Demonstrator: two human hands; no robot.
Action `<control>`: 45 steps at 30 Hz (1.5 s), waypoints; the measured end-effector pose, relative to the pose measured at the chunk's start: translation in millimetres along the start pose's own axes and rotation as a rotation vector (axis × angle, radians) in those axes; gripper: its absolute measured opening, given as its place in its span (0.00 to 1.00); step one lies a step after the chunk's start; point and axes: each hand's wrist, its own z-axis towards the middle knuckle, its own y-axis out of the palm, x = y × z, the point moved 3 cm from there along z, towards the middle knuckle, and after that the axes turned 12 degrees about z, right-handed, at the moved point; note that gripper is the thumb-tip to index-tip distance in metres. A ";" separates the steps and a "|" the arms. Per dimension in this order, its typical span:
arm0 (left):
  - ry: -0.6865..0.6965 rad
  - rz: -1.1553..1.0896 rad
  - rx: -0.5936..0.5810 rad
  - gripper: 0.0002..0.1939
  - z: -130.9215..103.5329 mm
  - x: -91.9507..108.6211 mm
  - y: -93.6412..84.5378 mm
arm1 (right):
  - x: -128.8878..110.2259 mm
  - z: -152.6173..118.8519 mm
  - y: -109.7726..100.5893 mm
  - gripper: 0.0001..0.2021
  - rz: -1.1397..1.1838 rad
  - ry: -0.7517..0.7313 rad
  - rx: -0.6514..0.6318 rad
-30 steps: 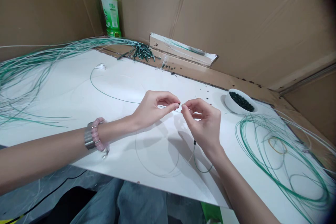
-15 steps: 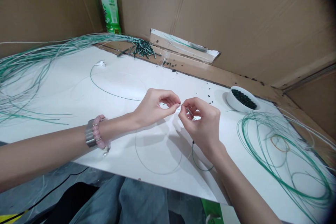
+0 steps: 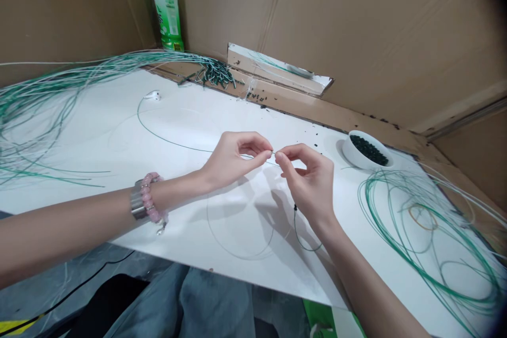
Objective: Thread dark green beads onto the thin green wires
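Observation:
Thumb and forefinger of my left hand are pinched on a thin green cord, whose far part curves away left over the white tabletop. Close beside it, my right hand pinches the same cord, with a very short bit showing between the fingertips. Below my right hand hangs another length of cord with a small dark bead on it, looping down to the right. Whether a bead sits inside either pinch is too small to tell.
A white bowl of dark green beads stands at the right, behind coiled green cord. Bundled cords with beaded ends lie at the left and back. A green bottle and an earbud are further back.
Both hands have risen slightly, staying pinched. The right fingers have turned and closed up a little, and the hanging bead has moved up and slightly right.

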 end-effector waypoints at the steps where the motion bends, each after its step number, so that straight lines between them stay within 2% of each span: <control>1: -0.015 -0.021 0.003 0.02 0.1 0.1 0.2 | 0.5 -0.4 0.1 0.05 0.030 0.016 0.013; 7: -0.080 -0.121 0.008 0.02 0.7 0.1 1.4 | 1.8 -2.8 2.1 0.06 0.100 0.039 0.066; 13: -0.048 -0.118 -0.047 0.03 -1.2 0.2 3.3 | 1.7 -3.2 4.4 0.06 0.100 0.036 0.058; 17: -0.093 -0.160 -0.056 0.03 -0.5 -0.8 3.8 | 1.1 -2.6 3.4 0.06 0.113 0.043 0.061; 21: -0.132 -0.147 -0.057 0.02 0.8 -1.8 3.8 | -3.7 -0.3 -2.0 0.04 -0.065 -0.076 0.086; 26: -0.104 -0.075 -0.067 0.02 1.5 -3.6 3.8 | -8.9 0.7 -1.8 0.03 -0.271 -0.255 0.024; 36: -0.063 0.014 -0.066 0.03 0.6 -2.4 3.2 | -8.7 0.1 -0.1 0.04 -0.313 -0.291 -0.002; 45: -0.023 0.081 -0.058 0.03 1.5 -1.1 2.3 | -9.6 0.1 0.9 0.05 -0.450 -0.359 -0.028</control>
